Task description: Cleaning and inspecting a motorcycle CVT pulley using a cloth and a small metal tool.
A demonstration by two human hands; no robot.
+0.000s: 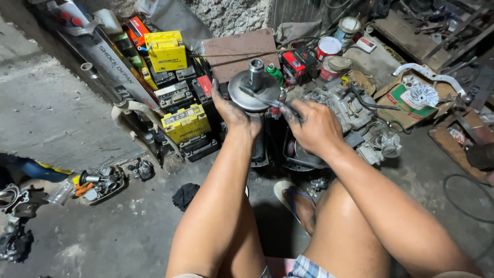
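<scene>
A person sits low over a workshop floor (62, 113), seen from above their own bare knees. The left hand (234, 113), blackened with grease, has its grip clamped around the rim of a round grey metal pulley disc (247, 92) with a short hollow shaft standing up from its middle. The disc is held in the air, tilted slightly, above a dark engine cover (298, 154) on the floor. The right hand (314, 126) has its grip closed on a thin dark tool (272, 100), whose tip lies across the disc face near the shaft.

Just right of the hands sits a grey engine block (345, 105). Behind are stacked yellow batteries (165, 50), paint tins (329, 47) and a cardboard box (406, 100). A sandalled foot (296, 198) rests directly below the work.

Likely risks: greasy fingers could let the heavy disc slip and drop toward the foot, and the tool could skid off the smooth metal into the left hand if pressed hard
</scene>
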